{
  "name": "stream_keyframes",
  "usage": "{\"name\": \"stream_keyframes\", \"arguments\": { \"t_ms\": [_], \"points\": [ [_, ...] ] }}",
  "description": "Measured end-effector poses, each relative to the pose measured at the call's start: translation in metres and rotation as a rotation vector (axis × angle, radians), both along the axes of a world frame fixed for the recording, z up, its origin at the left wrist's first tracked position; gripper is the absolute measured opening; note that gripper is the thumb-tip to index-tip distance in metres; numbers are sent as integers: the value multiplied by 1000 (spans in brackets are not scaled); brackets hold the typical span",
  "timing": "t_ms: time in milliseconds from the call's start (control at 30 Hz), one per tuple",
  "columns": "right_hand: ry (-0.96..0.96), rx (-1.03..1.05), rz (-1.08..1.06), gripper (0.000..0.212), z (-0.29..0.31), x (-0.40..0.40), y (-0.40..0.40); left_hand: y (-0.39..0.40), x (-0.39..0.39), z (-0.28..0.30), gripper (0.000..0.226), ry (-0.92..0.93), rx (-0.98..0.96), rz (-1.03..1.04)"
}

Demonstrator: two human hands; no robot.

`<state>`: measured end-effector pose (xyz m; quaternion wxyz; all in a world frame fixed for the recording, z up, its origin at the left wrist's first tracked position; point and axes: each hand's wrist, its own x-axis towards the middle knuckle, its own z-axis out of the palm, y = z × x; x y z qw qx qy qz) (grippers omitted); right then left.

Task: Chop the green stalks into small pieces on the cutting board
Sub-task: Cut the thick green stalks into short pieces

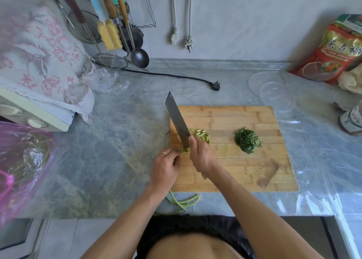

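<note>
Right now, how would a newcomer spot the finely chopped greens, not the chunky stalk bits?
Find the wooden cutting board on the grey counter. Right of the cleaver, a dark green heap lies alone mid-board. It is finer and darker than the pale stalk pieces beside the blade.

"头茬枸" on red bag (333, 49)

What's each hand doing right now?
Left hand: pinches the green stalks at the blade.
Right hand: grips the cleaver.

Home kitchen: hanging ladle (139, 57), stone countertop (125, 121).
</note>
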<state>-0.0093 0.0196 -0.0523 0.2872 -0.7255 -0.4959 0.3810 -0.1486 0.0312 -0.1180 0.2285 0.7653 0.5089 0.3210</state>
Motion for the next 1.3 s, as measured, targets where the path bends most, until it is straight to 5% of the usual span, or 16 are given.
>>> {"name": "stream_keyframes", "arguments": {
  "t_ms": [267,467,1300],
  "points": [
    [99,53,-41,40,12,10,-19,-4,-4,1,27,85,91,-22],
    [-63,114,102,38,23,10,-46,-6,-6,-3,24,20,76,-4],
    [-196,26,171,42,1,-22,-57,-9,-5,-1,18,21,-17,33]
  ]
}}
